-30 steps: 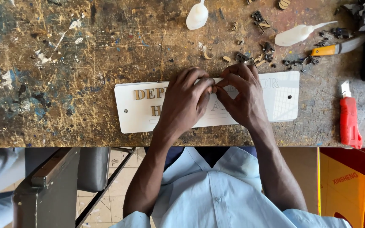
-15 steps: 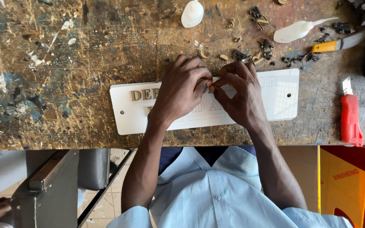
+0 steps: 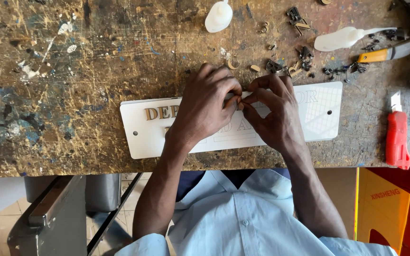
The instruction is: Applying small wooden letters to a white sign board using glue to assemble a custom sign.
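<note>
Both hands (image 3: 239, 102) pinch together, fingertips closed, over the white sign plate (image 3: 141, 135).

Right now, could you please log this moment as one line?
left hand: pinching small piece | right hand: pinching same spot | white sign plate: flat on workbench | red utility knife: untouched

A sign plate (image 3: 157, 130) lies flat on the counter (image 3: 72, 71), near its front edge. Both hands rest on the plate's middle, the left hand (image 3: 205, 106) and right hand (image 3: 274, 111) meeting fingertip to fingertip. Behind the plate, toward the right, loose cut-out letters (image 3: 300, 57) lie scattered. Behind the left hand stands a glue bottle (image 3: 218, 16); a second bottle (image 3: 340, 39) lies on its side right of the letters. A knife (image 3: 387, 53) lies further right. Right of the plate, a box cutter (image 3: 397, 137) lies near the front edge.
</note>
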